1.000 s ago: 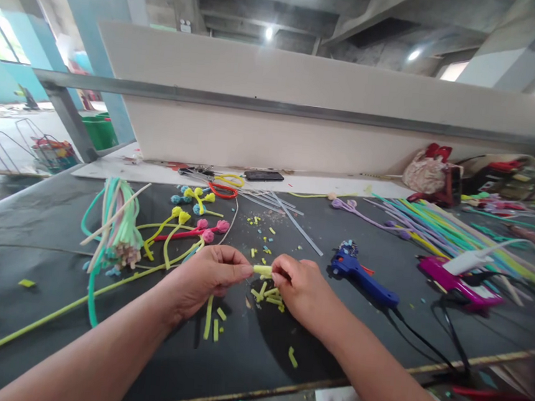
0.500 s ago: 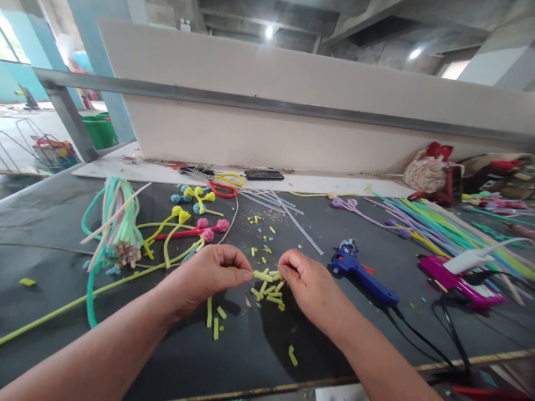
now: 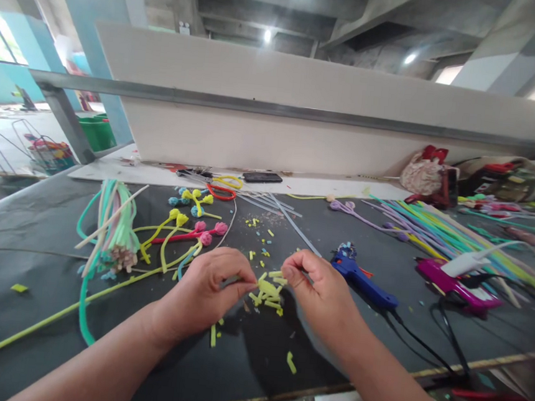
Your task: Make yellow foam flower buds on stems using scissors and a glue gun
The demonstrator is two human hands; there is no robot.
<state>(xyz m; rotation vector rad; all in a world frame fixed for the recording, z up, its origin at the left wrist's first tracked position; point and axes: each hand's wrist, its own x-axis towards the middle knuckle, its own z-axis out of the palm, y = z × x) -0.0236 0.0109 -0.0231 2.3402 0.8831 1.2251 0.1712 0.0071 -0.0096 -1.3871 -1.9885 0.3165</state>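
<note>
Short yellow-green pieces (image 3: 269, 290) lie in a small pile on the dark tabletop (image 3: 158, 378). At the pile's left edge my left hand (image 3: 218, 283) pinches thumb and forefinger together at a yellow-green piece. My right hand (image 3: 314, 286) is on the pile's right side, its thumb and forefinger closed near the end of another piece; whether it grips that piece is too small to tell. Loose yellow-green pieces (image 3: 291, 363) lie nearer the front edge.
A blue glue gun (image 3: 366, 284) and a magenta power strip (image 3: 457, 284) with cables lie right. Left are a bundle of fuzzy stems (image 3: 117, 231) and pink-tipped stems (image 3: 206, 232). Clear sticks (image 3: 297, 228) and a phone (image 3: 262, 177) lie behind.
My left hand has moved slightly right and down, over some loose pieces. The piece between my hands now sits lower, by the pile, and my right hand has shifted slightly right.
</note>
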